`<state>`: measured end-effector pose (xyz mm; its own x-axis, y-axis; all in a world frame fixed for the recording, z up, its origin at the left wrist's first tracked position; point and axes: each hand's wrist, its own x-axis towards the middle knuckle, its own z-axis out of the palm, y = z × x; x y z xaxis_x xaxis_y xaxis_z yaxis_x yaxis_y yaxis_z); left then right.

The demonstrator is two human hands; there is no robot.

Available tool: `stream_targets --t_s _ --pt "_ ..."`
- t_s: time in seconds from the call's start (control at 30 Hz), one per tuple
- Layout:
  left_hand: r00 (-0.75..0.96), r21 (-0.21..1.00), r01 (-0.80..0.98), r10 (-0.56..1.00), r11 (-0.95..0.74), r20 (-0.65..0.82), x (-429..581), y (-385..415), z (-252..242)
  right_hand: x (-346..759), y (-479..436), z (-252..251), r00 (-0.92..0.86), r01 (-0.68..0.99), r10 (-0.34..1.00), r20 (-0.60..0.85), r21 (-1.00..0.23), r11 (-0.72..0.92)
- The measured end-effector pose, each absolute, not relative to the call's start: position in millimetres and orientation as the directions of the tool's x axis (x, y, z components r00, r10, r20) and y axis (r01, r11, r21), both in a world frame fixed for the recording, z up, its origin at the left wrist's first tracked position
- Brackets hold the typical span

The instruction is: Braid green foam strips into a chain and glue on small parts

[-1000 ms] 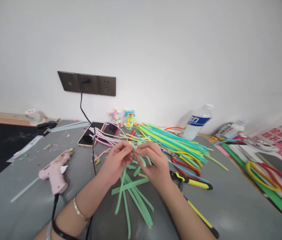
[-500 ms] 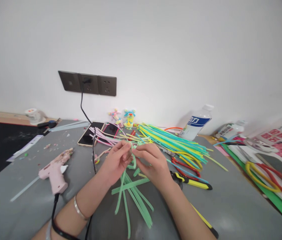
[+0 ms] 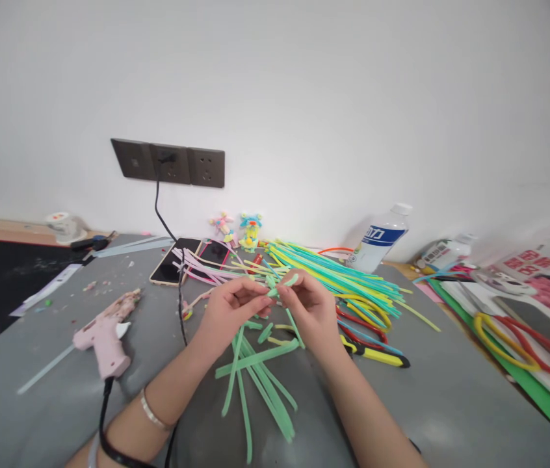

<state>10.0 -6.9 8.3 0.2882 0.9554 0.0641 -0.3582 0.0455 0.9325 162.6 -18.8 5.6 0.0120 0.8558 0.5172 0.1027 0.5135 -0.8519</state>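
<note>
Plain white wall (image 3: 304, 97) at the back, and a grey surface (image 3: 455, 409) pushed up to it with stuff all over. From my end, both hands are roughly midway between its left and right edges, fingertips almost meeting over a small green piece (image 3: 273, 290) held just above the surface. The left hand (image 3: 229, 315) has thumb and index finger pinched together on the near left end of it, other fingers loosely curled in behind. The right hand (image 3: 311, 315) has its thumb and index finger closed on the other side, remaining fingers folded in; a green end pokes up past them, and a thin green stem (image 3: 295, 328) hangs below the thumb. Can't tell if that stem joins the piece. Under the hands there's a loose fan of green strips (image 3: 268, 393) spreading toward the near edge. A pink glue gun (image 3: 109, 341) lies over on the left-edge side, well apart from the left fingers. Beyond the right hand, the yellow-and-green bundle (image 3: 348, 279) runs along toward the far right corner, near a leaning bottle (image 3: 379, 239). Two little figures (image 3: 250, 232) sit by the far edge.
</note>
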Motion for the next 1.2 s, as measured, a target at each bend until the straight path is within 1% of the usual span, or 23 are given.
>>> stream_targets --t_s 0.1,0.2,0.3,0.43,0.53,0.7,0.8,0.9,1.2 --pt "0.311 0.943 -0.323 0.950 0.079 0.027 9 -5 6 164 -17 4 0.014 0.045 0.884 0.467 -0.883 0.467" --pt "0.382 0.933 -0.311 0.923 0.179 -0.050 7 -3 5 165 -16 5 -0.004 0.004 0.913 0.407 -0.913 0.407" --pt "0.476 0.908 -0.311 0.873 0.280 -0.106 6 -4 6 166 -15 7 -0.074 -0.039 0.944 0.321 -0.947 0.319" --pt "0.540 0.883 -0.321 0.832 0.342 -0.126 4 -5 6 168 -15 10 -0.192 -0.100 0.961 0.201 -0.978 0.184" --pt "0.590 0.862 -0.311 0.792 0.401 -0.156 2 -4 4 168 -16 10 -0.253 -0.144 0.955 0.157 -0.982 0.123" --pt "0.654 0.821 -0.251 0.715 0.513 -0.247 0 -5 2 169 -17 9 -0.314 -0.148 0.939 0.143 -0.984 0.101" --pt "0.655 0.812 -0.242 0.707 0.530 -0.267 1 -6 4 170 -18 10 -0.323 -0.124 0.934 0.154 -0.985 0.119" --pt "0.660 0.816 -0.231 0.701 0.531 -0.269 1 -6 6 169 -18 11 -0.339 -0.126 0.931 0.136 -0.987 0.098" --pt "0.697 0.811 -0.201 0.661 0.550 -0.276 -2 -5 6 168 -16 9 -0.208 -0.183 0.959 0.193 -0.971 0.155"
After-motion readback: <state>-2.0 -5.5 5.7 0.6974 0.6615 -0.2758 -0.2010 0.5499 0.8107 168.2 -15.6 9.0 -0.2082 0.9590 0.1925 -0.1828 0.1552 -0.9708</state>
